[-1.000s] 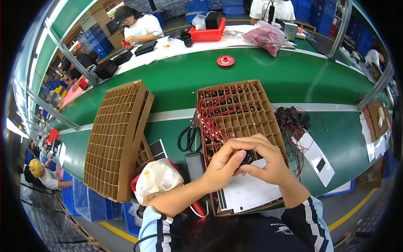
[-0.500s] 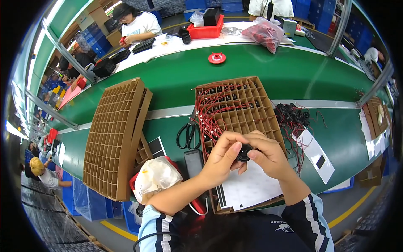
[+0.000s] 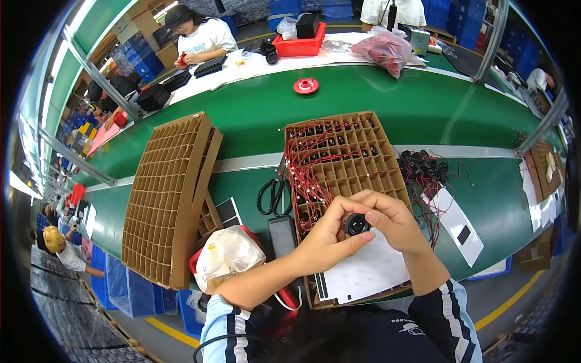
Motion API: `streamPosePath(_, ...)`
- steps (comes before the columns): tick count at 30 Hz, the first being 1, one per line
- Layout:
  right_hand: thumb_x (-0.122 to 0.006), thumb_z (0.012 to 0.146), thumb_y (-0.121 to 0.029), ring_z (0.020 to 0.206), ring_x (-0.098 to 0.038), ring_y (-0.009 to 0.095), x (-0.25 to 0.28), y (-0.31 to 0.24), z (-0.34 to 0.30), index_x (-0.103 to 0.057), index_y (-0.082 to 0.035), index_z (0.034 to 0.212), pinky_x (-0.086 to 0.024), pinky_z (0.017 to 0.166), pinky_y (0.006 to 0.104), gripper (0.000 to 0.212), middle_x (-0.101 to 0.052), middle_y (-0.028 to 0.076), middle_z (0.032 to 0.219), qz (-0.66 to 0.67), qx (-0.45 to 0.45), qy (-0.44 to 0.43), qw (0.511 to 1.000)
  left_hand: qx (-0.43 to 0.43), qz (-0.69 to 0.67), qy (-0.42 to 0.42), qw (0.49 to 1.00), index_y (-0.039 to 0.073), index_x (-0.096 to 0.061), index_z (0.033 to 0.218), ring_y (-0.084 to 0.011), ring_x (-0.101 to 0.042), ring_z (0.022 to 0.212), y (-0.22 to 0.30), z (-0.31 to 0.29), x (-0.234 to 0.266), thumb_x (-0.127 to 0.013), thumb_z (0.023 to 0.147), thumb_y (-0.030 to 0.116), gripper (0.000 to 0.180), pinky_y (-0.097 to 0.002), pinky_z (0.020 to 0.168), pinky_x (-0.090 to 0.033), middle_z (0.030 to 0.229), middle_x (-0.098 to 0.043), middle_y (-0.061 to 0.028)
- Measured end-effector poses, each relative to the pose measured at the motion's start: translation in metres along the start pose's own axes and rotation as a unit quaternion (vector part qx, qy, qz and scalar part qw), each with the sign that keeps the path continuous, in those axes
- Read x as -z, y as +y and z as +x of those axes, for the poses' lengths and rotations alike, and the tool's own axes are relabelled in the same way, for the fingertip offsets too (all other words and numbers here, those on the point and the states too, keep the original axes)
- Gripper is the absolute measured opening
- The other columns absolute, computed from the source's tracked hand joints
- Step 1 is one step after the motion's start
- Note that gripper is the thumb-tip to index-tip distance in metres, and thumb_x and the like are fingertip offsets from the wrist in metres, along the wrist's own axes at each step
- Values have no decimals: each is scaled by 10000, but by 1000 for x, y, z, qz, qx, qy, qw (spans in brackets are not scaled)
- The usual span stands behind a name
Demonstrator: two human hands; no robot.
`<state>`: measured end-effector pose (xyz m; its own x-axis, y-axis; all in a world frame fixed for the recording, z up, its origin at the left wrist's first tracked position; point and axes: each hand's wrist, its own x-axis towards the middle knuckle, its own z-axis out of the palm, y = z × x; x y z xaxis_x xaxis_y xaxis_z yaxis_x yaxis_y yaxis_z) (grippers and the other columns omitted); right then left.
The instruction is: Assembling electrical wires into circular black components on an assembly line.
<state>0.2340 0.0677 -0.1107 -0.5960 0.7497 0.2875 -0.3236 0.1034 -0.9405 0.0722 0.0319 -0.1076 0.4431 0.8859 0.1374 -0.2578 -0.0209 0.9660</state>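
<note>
Between my hands is a small round black part [image 3: 356, 224] with a raised ring and a shiny dark centre, like a lens or tiny speaker. My left hand [image 3: 330, 239] is closed round its left side, thumb stretched beneath it. On its right side, my right hand [image 3: 396, 222] grips it with thumb and bent fingers. Below them, a white sheet [image 3: 363, 269] lies over the near part of a cardboard divider tray [image 3: 387, 163]. Black parts with red wires [image 3: 302, 175] fill several of its far and left cells.
Stacked divider trays [image 3: 163, 199] lean at left. Scissors [image 3: 278, 196], a dark grey box-shaped device [image 3: 282, 236] and a white bag [image 3: 227, 257] lie nearer. More wired black parts [image 3: 423, 166] are piled right. Beyond, a red part [image 3: 305, 86] sits on the green belt [image 3: 254, 112]; a person [image 3: 203, 39] works there.
The black part has turned so its ringed face shows more, and my left thumb has dropped from its face to below it. The red part on the belt has shifted slightly left.
</note>
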Motion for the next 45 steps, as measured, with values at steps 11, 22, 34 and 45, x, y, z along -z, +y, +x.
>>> streamPosePath(11, -527, 848, -120, 776, -427, 85, 2, 6, 0, -502, -8, 822, -362, 702, 227, 118, -445, 7, 832, 2, -28, 3, 1000, -19, 69, -30, 997, 64, -249, 1191, -108, -429, 1030, 1, 3, -3, -594, 780, -3, 541, -172, 642, -395, 1128, -403, -81)
streamPosePath(22, -566, 817, -108, 735, -421, 84, 2, 7, 1, -512, -7, 785, -360, 639, 222, 119, -445, 14, 784, -68, -17, -11, 998, 25, 70, -55, 996, 84, -282, 1131, -93, -388, 952, -1, 2, -1, -617, 735, -19, 529, -226, 767, -356, 1060, -356, -42)
streamPosePath(34, -562, 801, -130, 771, -453, 109, 0, 8, 3, -427, -29, 668, -386, 694, 251, 215, -505, 61, 860, -50, -59, -15, 997, -19, 130, -107, 986, 42, -366, 1053, -134, -416, 1001, -3, 3, 6, -618, 799, 132, 369, -276, 852, -370, 1045, -416, -77)
streamPosePath(45, -583, 787, -148, 761, -479, 124, 0, 3, 3, -426, -29, 624, -399, 682, 256, 256, -548, 98, 877, -155, 13, -17, 988, 3, 209, -90, 974, 62, -439, 985, -92, -508, 766, -6, 1, 8, -689, 745, 158, 359, -239, 634, -407, 833, -491, -36)
